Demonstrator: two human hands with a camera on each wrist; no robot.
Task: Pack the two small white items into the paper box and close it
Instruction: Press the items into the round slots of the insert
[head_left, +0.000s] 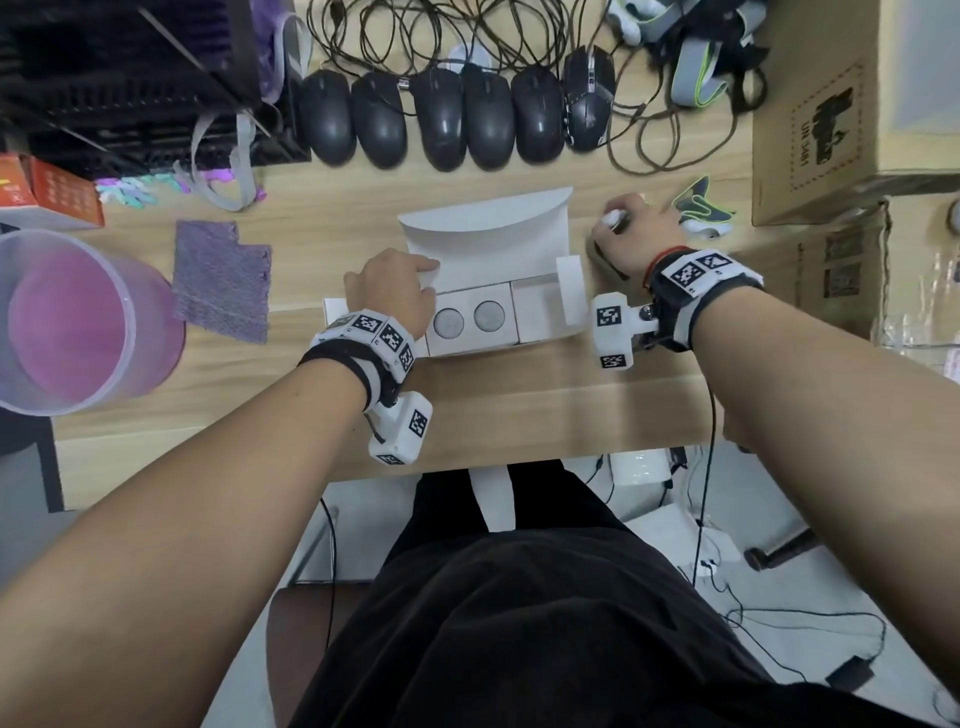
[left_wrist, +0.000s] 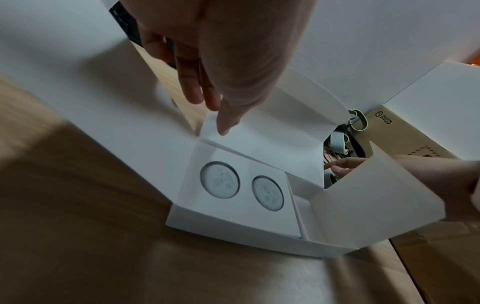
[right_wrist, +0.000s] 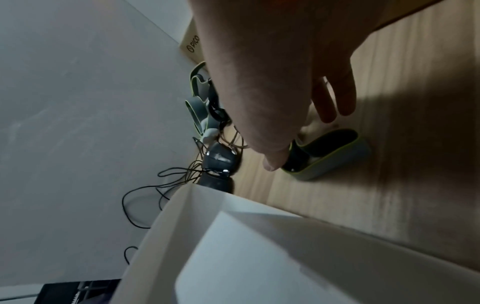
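On the pale wood-grain bench (head_left: 363, 208) the paper box (head_left: 535, 312) lies open, long axis left to right, its curved matte card lid (head_left: 488, 228) folded back and two round grey discs (left_wrist: 219, 180) sunk in a white insert. Beyond its right end, the right hand (head_left: 631, 234) curls its fingers (head_left: 613, 215) round a small white item (head_left: 609, 217), smooth and rounded; the box lies to its left. The left hand (head_left: 389, 291) rests flat-fingered on the left flap.
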